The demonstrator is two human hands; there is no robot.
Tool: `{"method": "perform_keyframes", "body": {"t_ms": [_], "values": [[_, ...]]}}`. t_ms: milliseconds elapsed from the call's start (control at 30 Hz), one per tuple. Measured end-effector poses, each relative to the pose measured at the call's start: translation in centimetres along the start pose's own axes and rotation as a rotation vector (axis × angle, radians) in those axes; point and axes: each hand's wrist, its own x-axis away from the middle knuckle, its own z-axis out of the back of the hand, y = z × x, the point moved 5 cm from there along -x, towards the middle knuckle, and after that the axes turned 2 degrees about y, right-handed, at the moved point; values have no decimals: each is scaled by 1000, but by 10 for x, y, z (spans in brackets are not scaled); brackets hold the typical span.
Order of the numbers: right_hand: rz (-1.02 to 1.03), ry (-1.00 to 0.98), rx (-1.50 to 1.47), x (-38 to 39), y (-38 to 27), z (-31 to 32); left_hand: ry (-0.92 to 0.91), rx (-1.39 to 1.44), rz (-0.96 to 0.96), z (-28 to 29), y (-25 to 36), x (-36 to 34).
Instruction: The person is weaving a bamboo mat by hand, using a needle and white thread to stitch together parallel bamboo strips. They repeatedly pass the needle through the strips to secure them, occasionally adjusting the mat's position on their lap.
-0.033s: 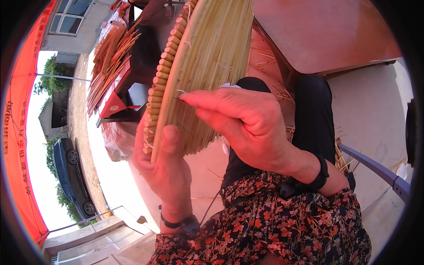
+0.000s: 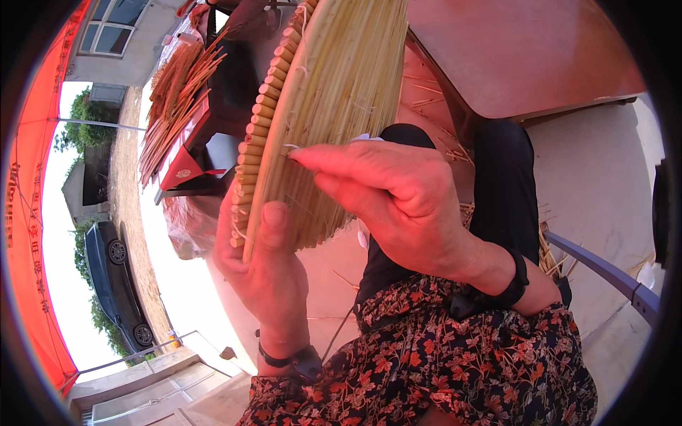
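A panel of pale straw-coloured stalks (image 2: 334, 106) stands tilted in front of me, with a row of cut round stalk ends along its left edge. White thread stitches show along that edge and on its face. My left hand (image 2: 263, 263) is closed around the panel's lower left edge, thumb on the near face and fingers behind. My right hand (image 2: 405, 192) is closed in a pinch against the panel's face, beside a short end of white thread (image 2: 291, 146). Whatever lies between its fingertips is too small to make out.
A reddish-brown table (image 2: 526, 57) stands at the upper right. Loose stalks (image 2: 177, 99) are heaped on a dark piece of furniture at the upper left. A purple-grey bar (image 2: 604, 273) crosses on the right. Stalk scraps (image 2: 426, 92) litter the floor. A dark car (image 2: 114, 284) is parked beyond.
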Motion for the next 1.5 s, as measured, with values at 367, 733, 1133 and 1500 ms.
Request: {"method": "perform_keyframes", "body": {"t_ms": [367,733,1133,1500], "values": [[-40,-22,-5,4,-3,-5,1,1,1,9,3,5],[-88,-44,-67,9,1,-6,-3,-13,22,11,4,11],[-101,-58,49,15,-18,15,-45,-189,9,6,-1,26],[-460,9,-215,91,23,67,-502,-464,-413,-38,-43,55]]}}
